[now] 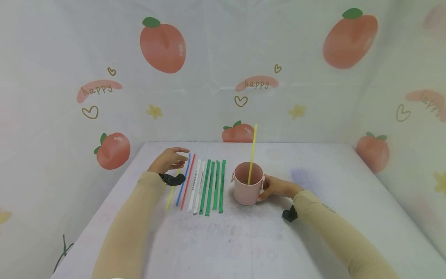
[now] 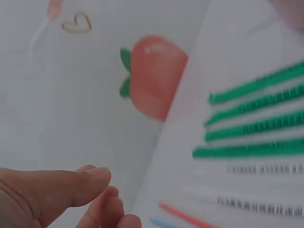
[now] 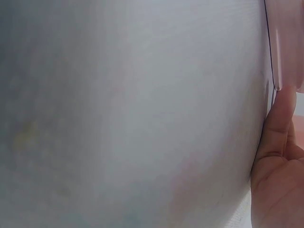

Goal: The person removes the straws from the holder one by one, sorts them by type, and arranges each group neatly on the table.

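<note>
My left hand (image 1: 170, 159) hovers over the top ends of a yellow straw (image 1: 170, 197) and a blue straw (image 1: 183, 186), fingers loosely bent, with nothing seen between them. Thumb and fingertips show in the left wrist view, near the ends of the red straw (image 2: 185, 215) and the blue one. On the right, a small pink bucket (image 1: 246, 195) stands upright with another yellow straw (image 1: 253, 149) leaning in it. My right hand (image 1: 278, 187) holds the bucket's right side, by the handle lug. Only its thumb side and the bucket's edge appear in the right wrist view.
Right of the red straw lie two white paper-wrapped straws (image 1: 194, 186) and several green-wrapped straws (image 1: 216, 186), side by side. A white cloth covers the table (image 1: 223, 248). Behind it hangs a curtain (image 1: 202, 100) printed with peaches. A dark cord (image 1: 64, 250) is at the lower left.
</note>
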Tool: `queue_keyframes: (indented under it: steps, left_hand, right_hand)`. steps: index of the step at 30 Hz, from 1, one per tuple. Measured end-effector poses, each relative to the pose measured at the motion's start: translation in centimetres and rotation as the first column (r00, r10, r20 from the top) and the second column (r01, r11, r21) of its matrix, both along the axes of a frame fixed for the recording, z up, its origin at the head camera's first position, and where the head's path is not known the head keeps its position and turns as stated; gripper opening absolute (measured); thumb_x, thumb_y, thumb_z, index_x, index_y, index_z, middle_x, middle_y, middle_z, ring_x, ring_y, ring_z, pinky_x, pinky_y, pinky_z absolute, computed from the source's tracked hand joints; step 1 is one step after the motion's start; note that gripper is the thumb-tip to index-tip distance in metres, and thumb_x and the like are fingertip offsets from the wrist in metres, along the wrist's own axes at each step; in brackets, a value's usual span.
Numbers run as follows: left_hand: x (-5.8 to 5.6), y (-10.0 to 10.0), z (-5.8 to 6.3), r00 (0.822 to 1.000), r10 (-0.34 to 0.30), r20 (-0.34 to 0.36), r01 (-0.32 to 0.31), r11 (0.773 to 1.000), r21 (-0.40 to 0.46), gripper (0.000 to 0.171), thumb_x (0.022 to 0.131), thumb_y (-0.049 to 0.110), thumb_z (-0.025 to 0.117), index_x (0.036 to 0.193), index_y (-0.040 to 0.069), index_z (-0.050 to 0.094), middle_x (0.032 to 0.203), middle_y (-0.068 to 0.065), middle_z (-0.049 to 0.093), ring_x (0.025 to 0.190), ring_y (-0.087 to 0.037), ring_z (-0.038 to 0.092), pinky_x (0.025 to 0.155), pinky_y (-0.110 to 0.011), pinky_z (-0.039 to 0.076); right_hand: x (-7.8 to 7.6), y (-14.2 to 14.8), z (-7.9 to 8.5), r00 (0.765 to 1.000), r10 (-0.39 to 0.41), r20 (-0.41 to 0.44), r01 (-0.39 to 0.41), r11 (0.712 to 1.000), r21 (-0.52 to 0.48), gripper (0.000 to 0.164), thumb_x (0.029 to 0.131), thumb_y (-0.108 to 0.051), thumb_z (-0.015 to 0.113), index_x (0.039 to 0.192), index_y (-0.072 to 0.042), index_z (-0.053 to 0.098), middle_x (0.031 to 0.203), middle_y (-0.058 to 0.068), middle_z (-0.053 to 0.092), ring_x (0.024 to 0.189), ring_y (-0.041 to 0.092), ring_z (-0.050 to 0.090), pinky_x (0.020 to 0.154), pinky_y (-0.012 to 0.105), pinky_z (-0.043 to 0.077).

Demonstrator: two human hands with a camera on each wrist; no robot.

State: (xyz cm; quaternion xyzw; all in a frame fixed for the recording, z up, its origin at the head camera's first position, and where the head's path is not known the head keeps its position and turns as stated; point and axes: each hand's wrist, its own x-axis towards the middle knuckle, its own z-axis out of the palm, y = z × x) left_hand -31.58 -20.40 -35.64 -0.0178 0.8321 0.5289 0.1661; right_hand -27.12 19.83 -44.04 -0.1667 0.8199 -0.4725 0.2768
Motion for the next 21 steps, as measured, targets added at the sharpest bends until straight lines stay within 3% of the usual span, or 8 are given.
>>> queue_keyframes:
  steps: [4,7,14,21]
  left_hand:
    - [0.4,2.0,1.4,0.997,-0.059,-0.049,0.061,0.998,0.022,0.048,0.095,0.009,0.059,0.141,0.009,0.047,0.136,-0.014,0.046,0.112,-0.028,0.053,0.100,-0.035,0.049]
    - [0.9,3.8,2.6,0.993,-0.093,-0.079,0.097,0.994,0.051,0.047,0.094,0.010,0.060,0.139,0.010,0.049,0.137,-0.016,0.046,0.120,-0.032,0.051,0.102,-0.038,0.048]
    - [2.0,8.0,4.1,0.966,-0.220,-0.133,0.233,0.968,0.090,0.046,0.094,0.011,0.062,0.138,0.008,0.050,0.125,-0.017,0.055,0.105,-0.025,0.060,0.098,-0.038,0.052]
    - [2.7,11.7,3.9,0.949,-0.258,-0.182,0.291,0.938,0.187,0.042,0.092,0.004,0.063,0.132,0.004,0.052,0.119,-0.022,0.059,0.102,-0.026,0.062,0.092,-0.037,0.055]
  right_hand:
    - [0.1,0.0,-0.1,1.000,0.006,-0.011,-0.007,1.000,-0.011,0.052,0.075,-0.010,0.082,0.114,-0.003,0.049,0.099,0.006,0.043,0.096,0.024,0.040,0.080,0.033,0.035]
    - [0.1,0.1,-0.1,1.000,0.005,-0.013,-0.005,1.000,-0.012,0.051,0.075,-0.009,0.082,0.113,-0.003,0.049,0.098,0.006,0.043,0.095,0.024,0.040,0.079,0.033,0.034]
    - [-0.2,0.1,-0.3,1.000,-0.005,-0.010,0.005,1.000,0.014,0.051,0.075,-0.012,0.082,0.112,-0.004,0.049,0.097,0.007,0.042,0.095,0.024,0.039,0.078,0.035,0.033]
    - [-0.2,0.0,-0.2,1.000,-0.008,-0.009,0.009,1.000,0.014,0.051,0.075,-0.011,0.083,0.113,-0.004,0.049,0.098,0.006,0.042,0.096,0.024,0.039,0.079,0.035,0.034]
